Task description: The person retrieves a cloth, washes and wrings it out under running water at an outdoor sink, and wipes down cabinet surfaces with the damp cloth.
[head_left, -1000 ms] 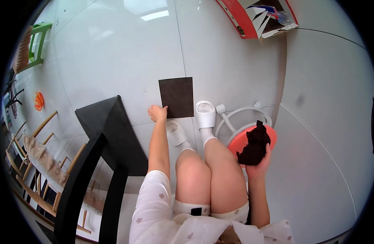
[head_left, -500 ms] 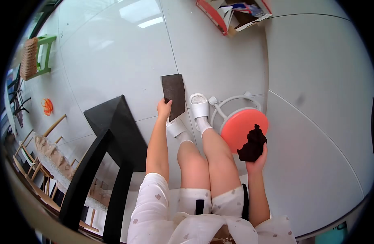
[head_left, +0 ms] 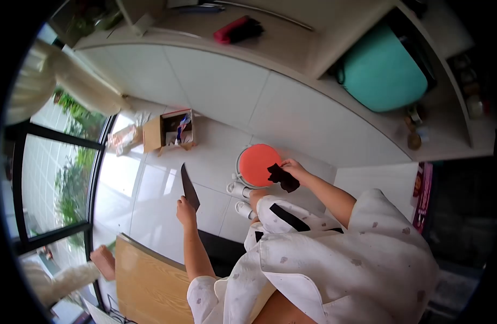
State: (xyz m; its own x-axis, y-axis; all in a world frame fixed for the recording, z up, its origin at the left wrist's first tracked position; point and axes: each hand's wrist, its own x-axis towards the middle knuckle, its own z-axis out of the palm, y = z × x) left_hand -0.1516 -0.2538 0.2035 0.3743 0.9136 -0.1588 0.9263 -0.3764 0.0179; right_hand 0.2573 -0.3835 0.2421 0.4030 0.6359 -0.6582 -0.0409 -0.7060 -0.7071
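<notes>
- Left hand (head_left: pixel 185 211): fingers pinched on one end of a thin dark sheet (head_left: pixel 189 189), which extends beyond them.
- Right hand (head_left: pixel 295 170): fingers gathered on crumpled black cloth (head_left: pixel 283 179), just below them.
- Red stool (head_left: pixel 257 164): near right fingers.
- Step, judged: holding both items.
- Next move: seemingly calls for a steady edge grip.

- one left hand (head_left: pixel 185 211)
- one right hand (head_left: pixel 294 169)
- one sheet (head_left: pixel 189 190)
- one cloth (head_left: pixel 284 179)
- one stool (head_left: pixel 259 164)
- two slippers (head_left: pixel 239 189)
- one open carton (head_left: pixel 153 135)
- one teal case (head_left: pixel 386 73)
</notes>
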